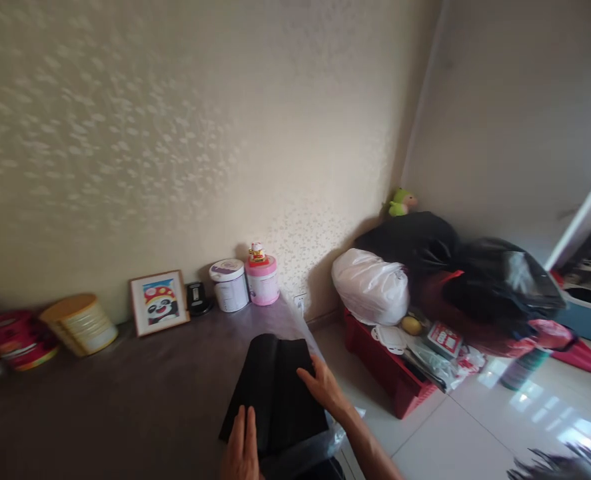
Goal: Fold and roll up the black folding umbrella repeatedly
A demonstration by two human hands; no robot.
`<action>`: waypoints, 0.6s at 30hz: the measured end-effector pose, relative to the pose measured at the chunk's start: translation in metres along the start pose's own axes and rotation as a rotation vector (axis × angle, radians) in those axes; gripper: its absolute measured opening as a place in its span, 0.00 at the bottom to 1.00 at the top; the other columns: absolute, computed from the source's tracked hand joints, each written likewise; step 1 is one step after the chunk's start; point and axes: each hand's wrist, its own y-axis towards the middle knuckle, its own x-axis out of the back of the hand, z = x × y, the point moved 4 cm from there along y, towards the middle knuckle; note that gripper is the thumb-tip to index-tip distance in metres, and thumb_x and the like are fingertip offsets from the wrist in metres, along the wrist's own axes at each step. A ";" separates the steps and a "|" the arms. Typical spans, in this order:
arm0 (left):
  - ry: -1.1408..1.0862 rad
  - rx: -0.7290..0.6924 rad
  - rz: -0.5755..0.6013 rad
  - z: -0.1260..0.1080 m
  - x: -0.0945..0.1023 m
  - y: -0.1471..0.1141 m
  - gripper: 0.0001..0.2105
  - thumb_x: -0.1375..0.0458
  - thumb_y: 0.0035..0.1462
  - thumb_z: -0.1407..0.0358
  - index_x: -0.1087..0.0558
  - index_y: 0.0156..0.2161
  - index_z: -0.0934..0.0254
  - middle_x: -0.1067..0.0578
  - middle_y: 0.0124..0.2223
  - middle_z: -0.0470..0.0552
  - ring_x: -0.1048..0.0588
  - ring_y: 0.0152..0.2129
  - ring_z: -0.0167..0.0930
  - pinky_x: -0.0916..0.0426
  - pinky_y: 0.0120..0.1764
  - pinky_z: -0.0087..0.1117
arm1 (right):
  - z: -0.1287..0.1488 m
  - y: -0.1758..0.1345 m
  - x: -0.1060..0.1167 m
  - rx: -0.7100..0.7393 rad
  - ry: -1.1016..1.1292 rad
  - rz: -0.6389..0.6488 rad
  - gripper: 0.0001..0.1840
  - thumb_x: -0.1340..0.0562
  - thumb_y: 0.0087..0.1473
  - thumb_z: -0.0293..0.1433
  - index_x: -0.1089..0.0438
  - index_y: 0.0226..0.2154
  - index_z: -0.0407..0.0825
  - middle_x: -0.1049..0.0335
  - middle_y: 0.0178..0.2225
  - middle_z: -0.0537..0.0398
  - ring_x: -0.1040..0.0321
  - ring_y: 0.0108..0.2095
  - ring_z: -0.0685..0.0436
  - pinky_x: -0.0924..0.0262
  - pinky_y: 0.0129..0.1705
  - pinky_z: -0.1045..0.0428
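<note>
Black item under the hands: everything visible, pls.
The black item looks matte, thin and roughly four-sided, with a lengthwise fold or ridge near its middle; fabric or other sheet, can't tell. It lies by the right edge of the table. The left hand touches its near left part, the right hand its right side. Clear plastic shows along its near edge.

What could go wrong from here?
The black sheet lies near the right edge of the table; if the left hand or right hand slips, it could slide off.
The clear plastic by its near corner might snag.
A bump could topple the figurine perched on the pink-lidded container.
</note>
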 end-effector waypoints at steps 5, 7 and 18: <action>-0.021 0.080 0.088 -0.009 0.011 -0.004 0.42 0.54 0.39 0.83 0.62 0.62 0.69 0.58 0.66 0.62 0.52 0.61 0.37 0.47 0.58 0.35 | 0.026 0.011 -0.006 0.150 0.147 0.038 0.15 0.46 0.50 0.38 0.31 0.39 0.51 0.29 0.33 0.56 0.33 0.36 0.43 0.40 0.39 0.49; -0.037 0.112 0.120 -0.013 0.015 -0.004 0.42 0.54 0.38 0.83 0.61 0.62 0.69 0.59 0.66 0.61 0.53 0.61 0.37 0.47 0.58 0.35 | 0.042 0.015 -0.012 0.206 0.194 0.058 0.14 0.46 0.50 0.38 0.31 0.37 0.50 0.29 0.30 0.57 0.34 0.33 0.44 0.40 0.36 0.51; 0.081 0.071 0.142 -0.017 0.021 0.000 0.35 0.51 0.38 0.80 0.45 0.57 0.78 0.52 0.64 0.68 0.50 0.61 0.40 0.47 0.59 0.39 | 0.082 0.030 -0.075 0.200 0.205 0.114 0.09 0.44 0.49 0.35 0.32 0.33 0.48 0.32 0.27 0.58 0.37 0.30 0.47 0.44 0.31 0.54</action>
